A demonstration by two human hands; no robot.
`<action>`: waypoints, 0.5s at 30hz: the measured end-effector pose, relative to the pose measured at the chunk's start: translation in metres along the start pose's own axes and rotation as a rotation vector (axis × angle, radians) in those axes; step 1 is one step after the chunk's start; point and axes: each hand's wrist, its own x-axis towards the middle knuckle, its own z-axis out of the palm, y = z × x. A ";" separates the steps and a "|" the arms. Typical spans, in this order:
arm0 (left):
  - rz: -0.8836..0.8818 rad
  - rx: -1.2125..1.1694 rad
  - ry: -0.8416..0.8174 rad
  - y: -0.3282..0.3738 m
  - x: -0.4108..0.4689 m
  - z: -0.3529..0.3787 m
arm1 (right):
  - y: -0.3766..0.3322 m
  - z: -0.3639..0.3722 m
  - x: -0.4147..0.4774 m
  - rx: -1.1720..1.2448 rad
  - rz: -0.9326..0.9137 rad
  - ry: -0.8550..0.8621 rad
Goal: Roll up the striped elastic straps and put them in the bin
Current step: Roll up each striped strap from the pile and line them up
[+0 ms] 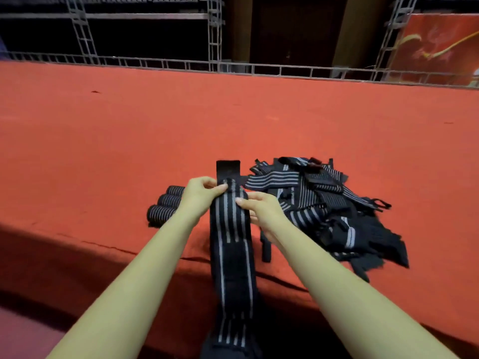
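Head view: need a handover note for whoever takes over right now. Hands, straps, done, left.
Left hand pinches the held strap near its far end; right hand grips its right edge just below. It is mostly unrolled and trails off the near edge of the red table.
Done: three rolled straps lie side by side, left of the hands.
Left: roll this one, then the loose pile on the right. No bin in view.

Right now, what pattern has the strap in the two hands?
The strap is black with thin grey stripes along its length; head view.
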 end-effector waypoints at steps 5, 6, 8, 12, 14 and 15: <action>-0.153 0.043 0.012 -0.061 0.018 0.013 | 0.050 0.008 0.043 -0.117 0.071 0.072; -0.164 0.047 0.021 -0.069 0.022 0.015 | 0.055 0.009 0.051 -0.163 0.066 0.078; -0.183 0.065 0.050 -0.080 0.029 0.019 | 0.059 0.010 0.066 -0.255 0.035 0.095; -0.173 0.131 0.114 -0.088 0.050 0.030 | 0.061 0.012 0.097 -0.484 -0.045 0.160; -0.158 0.165 0.147 -0.088 0.061 0.038 | 0.061 0.010 0.114 -0.538 -0.052 0.184; -0.142 0.186 0.169 -0.089 0.066 0.042 | 0.063 0.009 0.122 -0.554 -0.050 0.190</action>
